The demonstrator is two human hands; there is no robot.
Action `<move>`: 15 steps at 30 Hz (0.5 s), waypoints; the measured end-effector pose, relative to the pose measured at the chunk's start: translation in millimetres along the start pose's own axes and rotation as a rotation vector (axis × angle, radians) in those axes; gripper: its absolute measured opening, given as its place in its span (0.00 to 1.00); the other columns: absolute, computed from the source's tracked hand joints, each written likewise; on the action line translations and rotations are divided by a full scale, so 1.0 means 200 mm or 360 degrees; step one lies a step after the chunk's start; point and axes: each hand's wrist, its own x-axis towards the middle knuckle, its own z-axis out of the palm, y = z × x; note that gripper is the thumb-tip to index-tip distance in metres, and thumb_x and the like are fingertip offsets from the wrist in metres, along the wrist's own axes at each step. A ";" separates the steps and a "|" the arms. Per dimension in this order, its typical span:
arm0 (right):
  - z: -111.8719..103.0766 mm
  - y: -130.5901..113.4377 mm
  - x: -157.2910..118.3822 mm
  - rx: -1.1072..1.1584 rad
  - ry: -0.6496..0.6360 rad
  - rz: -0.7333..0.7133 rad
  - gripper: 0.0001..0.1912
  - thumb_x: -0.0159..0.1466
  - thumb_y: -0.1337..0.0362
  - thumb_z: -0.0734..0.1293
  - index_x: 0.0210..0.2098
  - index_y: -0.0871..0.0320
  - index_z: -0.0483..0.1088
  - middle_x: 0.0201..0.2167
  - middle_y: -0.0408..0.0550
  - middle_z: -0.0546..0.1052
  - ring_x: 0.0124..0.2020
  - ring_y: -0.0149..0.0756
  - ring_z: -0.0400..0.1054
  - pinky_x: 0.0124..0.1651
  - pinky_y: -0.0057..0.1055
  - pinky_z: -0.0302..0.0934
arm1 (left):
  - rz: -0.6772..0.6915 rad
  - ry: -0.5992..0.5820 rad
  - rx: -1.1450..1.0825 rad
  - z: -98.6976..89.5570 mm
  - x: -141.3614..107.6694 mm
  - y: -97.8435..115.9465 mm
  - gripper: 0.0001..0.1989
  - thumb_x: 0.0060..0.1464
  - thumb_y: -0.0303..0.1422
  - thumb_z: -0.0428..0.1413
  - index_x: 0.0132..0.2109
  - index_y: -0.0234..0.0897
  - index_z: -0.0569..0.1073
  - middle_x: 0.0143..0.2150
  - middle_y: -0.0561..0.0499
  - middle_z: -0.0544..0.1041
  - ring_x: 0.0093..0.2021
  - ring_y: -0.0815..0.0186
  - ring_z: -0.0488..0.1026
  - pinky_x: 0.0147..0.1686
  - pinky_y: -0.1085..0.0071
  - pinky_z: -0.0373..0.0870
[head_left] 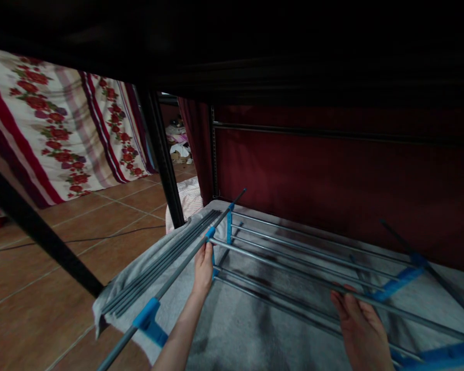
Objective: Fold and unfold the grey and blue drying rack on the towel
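Note:
A rack of grey metal tubes (270, 263) joined by blue plastic connectors (149, 317) lies across a grey cloth surface. My left hand (204, 265) is closed around the rack at a blue joint on its left side, where a long cross tube meets the side pole. Farther right, my right hand (355, 314) has its fingers curled at the same cross tube, its thumb near the tube. Beside the rack's left side, several loose grey tubes (162, 265) lie side by side on the cloth.
Black metal posts (164, 159) stand at the left, under a dark overhead frame. A dark red curtain (313, 175) hangs behind. Beyond are a tiled floor (135, 206) with a thin cable, a floral fabric (62, 134) and a pile of cloths (180, 149).

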 end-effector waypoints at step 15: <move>0.00 -0.01 0.00 0.0064 0.0066 0.0106 0.12 0.50 0.58 0.80 0.29 0.53 0.76 0.32 0.37 0.80 0.36 0.30 0.76 0.45 0.30 0.73 | -0.0043 -0.0003 -0.0054 0.00 -0.01 0.00 0.22 0.61 0.47 0.52 0.54 0.39 0.76 0.60 0.46 0.74 0.66 0.56 0.64 0.70 0.56 0.51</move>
